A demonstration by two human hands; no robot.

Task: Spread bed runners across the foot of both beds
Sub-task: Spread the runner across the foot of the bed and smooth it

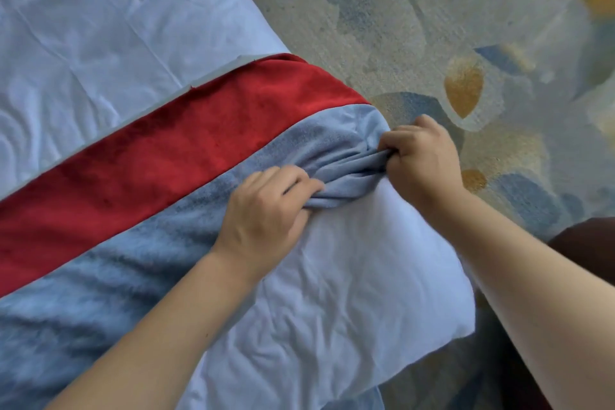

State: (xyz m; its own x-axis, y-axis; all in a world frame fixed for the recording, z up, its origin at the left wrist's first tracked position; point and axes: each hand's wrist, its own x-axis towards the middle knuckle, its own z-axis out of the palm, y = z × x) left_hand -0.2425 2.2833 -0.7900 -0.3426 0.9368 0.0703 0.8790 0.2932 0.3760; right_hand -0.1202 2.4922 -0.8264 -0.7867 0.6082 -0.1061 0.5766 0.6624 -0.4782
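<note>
Runner, red and grey-blue, bunched at bed corner between 2 hands.

One head-worn view only, looking steeply down and forward, close over the bed corner. Both forearms enter from the bottom edge; bed fills the left of the grip, patterned carpet spreads beyond and right of it.

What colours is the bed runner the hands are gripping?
The bed runner has a red band beside a greyish-blue band; the head view shows it clearly.
</note>
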